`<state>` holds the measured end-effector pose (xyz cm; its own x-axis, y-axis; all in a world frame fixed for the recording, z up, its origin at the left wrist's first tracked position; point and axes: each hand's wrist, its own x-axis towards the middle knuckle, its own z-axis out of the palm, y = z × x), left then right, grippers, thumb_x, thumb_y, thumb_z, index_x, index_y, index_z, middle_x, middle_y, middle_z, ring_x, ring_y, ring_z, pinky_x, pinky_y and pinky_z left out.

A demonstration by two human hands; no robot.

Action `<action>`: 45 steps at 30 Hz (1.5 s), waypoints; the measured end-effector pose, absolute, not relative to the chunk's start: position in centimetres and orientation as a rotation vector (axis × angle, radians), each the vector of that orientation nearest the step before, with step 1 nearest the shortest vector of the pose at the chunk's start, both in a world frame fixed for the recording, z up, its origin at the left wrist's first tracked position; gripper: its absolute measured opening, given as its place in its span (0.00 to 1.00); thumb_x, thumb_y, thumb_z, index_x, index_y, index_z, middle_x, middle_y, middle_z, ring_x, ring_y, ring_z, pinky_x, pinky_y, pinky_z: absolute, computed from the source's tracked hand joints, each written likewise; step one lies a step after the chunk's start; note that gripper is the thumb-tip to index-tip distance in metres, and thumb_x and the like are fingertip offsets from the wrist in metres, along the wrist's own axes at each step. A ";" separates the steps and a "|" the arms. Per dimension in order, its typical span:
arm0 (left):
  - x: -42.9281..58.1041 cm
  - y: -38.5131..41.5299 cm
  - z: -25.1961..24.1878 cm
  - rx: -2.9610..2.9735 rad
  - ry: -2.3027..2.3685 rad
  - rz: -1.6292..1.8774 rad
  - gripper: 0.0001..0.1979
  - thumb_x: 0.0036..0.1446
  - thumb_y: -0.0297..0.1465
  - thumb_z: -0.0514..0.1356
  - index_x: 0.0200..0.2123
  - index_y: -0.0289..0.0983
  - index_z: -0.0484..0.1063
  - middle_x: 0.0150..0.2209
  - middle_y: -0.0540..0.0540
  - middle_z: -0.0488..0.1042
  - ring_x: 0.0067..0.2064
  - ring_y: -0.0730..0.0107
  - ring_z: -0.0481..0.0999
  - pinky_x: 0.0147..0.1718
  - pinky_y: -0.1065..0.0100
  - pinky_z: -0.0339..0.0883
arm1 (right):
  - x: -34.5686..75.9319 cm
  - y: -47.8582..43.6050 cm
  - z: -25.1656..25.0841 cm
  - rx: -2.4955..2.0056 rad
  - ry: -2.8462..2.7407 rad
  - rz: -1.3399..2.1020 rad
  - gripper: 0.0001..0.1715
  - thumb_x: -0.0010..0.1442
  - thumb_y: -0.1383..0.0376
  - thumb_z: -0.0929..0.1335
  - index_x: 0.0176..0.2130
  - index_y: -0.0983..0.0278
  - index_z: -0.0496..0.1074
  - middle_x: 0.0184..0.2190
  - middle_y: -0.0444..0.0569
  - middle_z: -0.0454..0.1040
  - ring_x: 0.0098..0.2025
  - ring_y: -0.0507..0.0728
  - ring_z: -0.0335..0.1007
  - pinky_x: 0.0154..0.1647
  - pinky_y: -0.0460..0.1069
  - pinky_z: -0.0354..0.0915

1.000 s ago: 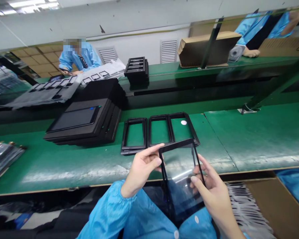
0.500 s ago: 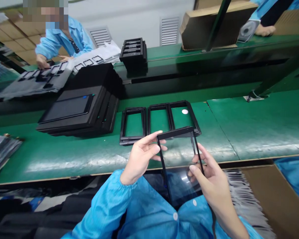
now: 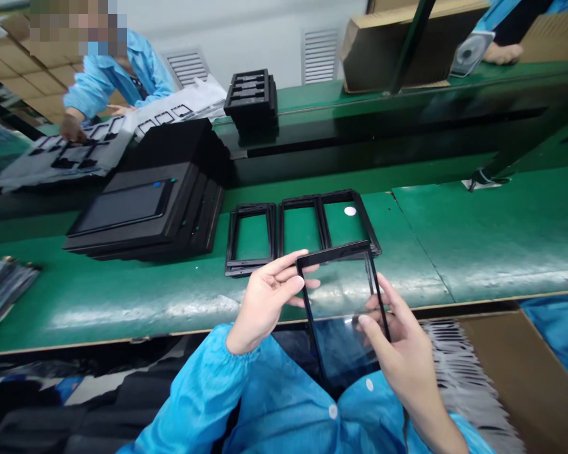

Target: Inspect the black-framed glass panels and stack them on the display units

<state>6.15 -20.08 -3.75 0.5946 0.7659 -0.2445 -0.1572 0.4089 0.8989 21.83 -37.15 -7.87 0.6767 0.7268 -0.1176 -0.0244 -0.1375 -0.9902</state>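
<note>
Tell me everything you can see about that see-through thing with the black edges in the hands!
The see-through panel is a thin, flat rectangle. A black border frames its clear, shiny middle, which looks like glass or plastic and shows a few reflections. It's held at a tilt, its top end overlapping the green bench in the picture. The left hand holds it near the upper left corner; the right hand holds its right edge. Whether its lower end touches the blue jacket, I can't tell.
</note>
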 end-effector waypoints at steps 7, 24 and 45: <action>6.0 -20.5 -3.7 1.014 0.742 0.688 0.27 0.55 0.36 0.76 0.58 0.37 0.81 0.47 0.34 0.87 0.41 0.51 0.89 0.27 0.71 0.82 | 23.5 -38.3 -6.9 -1.663 -0.833 0.530 0.29 0.68 0.57 0.72 0.66 0.49 0.72 0.51 0.51 0.76 0.44 0.58 0.78 0.44 0.50 0.77; 5.3 -22.1 -2.7 1.208 0.747 0.590 0.22 0.59 0.32 0.71 0.56 0.35 0.82 0.37 0.40 0.88 0.39 0.58 0.89 0.31 0.72 0.80 | 26.9 -37.0 -3.7 -1.540 -0.688 0.552 0.19 0.69 0.55 0.72 0.58 0.50 0.81 0.50 0.49 0.85 0.46 0.59 0.85 0.46 0.51 0.81; 4.8 -21.9 -3.4 1.298 0.851 0.554 0.18 0.53 0.32 0.74 0.48 0.35 0.86 0.30 0.42 0.87 0.35 0.54 0.89 0.28 0.72 0.81 | 26.1 -34.6 -3.0 -1.411 -0.699 0.694 0.06 0.63 0.63 0.74 0.38 0.59 0.85 0.32 0.47 0.88 0.30 0.58 0.87 0.33 0.45 0.79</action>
